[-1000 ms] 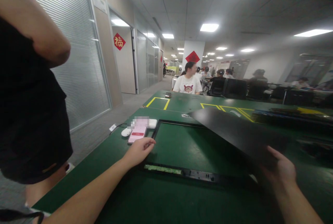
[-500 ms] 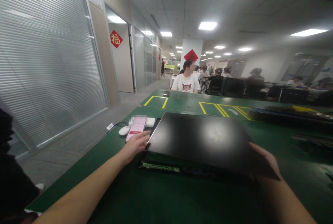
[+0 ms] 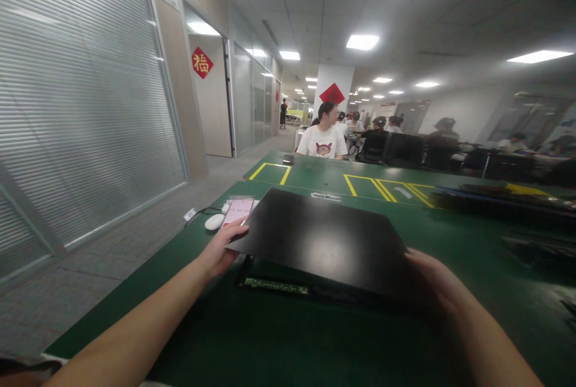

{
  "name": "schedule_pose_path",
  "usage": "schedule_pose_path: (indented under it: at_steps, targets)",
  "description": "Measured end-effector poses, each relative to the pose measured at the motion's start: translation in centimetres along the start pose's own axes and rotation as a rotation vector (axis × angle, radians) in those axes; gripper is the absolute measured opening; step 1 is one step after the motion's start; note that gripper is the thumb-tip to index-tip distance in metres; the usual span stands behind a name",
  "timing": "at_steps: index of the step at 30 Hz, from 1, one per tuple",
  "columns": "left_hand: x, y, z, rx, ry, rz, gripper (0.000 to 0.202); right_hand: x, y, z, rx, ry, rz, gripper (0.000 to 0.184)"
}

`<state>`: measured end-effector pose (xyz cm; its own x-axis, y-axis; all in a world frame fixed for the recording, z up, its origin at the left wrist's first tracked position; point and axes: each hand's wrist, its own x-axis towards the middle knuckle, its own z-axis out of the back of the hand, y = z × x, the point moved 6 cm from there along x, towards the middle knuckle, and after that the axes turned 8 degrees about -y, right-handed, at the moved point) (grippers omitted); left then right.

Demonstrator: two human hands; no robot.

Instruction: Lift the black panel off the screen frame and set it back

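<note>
A thin, flat black panel (image 3: pixel 310 231), glossy with a bright reflection, is held tilted over the green table (image 3: pixel 243 339). My left hand (image 3: pixel 222 249) grips its left edge, thumb on top. At the right edge my right hand (image 3: pixel 434 276) holds it, with most of those fingers hidden underneath. Below the panel lies a dark frame with a narrow green circuit board (image 3: pixel 276 286) along its near side; the rest of the frame is covered. A phone (image 3: pixel 237 212) with a pink screen lies just beyond my left hand.
Beside the phone is a white rounded object (image 3: pixel 215 222) with a cable. Yellow tape outlines (image 3: pixel 270 172) mark the table's far part. Dark stacked parts (image 3: pixel 499 198) stand at the right. A person in a white shirt (image 3: pixel 323 142) sits across the table.
The panel has shifted left above the frame and its tilt has changed. My right hand moved left with it, and my left hand has closed around the left edge.
</note>
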<state>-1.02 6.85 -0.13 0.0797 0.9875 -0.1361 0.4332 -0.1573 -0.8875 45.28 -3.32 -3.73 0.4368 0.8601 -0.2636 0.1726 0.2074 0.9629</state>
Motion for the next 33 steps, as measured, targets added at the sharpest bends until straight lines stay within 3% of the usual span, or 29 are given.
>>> schedule_pose_path:
  at_steps: [2, 5, 8, 13, 21, 26, 33]
  targets:
    - [-0.1, -0.4, -0.2, 0.009, 0.003, -0.037, 0.041, -0.2, 0.2, -0.2, 0.022, 0.021, -0.033, 0.048]
    - [-0.1, -0.6, -0.2, 0.049, -0.021, -0.063, 0.036, -0.2, 0.9, 0.4, 0.018, -0.092, -0.001, 0.054]
    - [0.1, -0.2, 0.0, 0.117, -0.045, -0.045, 0.031, -0.2, 1.0, 1.1, -0.048, -0.21, 0.015, 0.05]
    - [0.3, 0.4, 0.2, 0.212, -0.025, 0.006, 0.03, 0.1, 0.6, 1.3, -0.079, -0.226, 0.034, 0.04]
    - [0.2, 1.1, -0.5, 0.248, 0.068, -0.018, 0.05, 0.9, 0.8, 2.9, -0.162, -0.325, 0.112, 0.032]
    - [1.0, 1.4, 0.0, 0.363, 0.016, -0.134, 0.061, 1.5, 1.0, 3.3, -0.291, -0.386, 0.168, 0.036]
    - [1.5, 1.9, 0.1, 0.498, 0.03, -0.113, 0.067, 1.7, 0.9, 3.3, -0.372, -0.398, 0.212, 0.033]
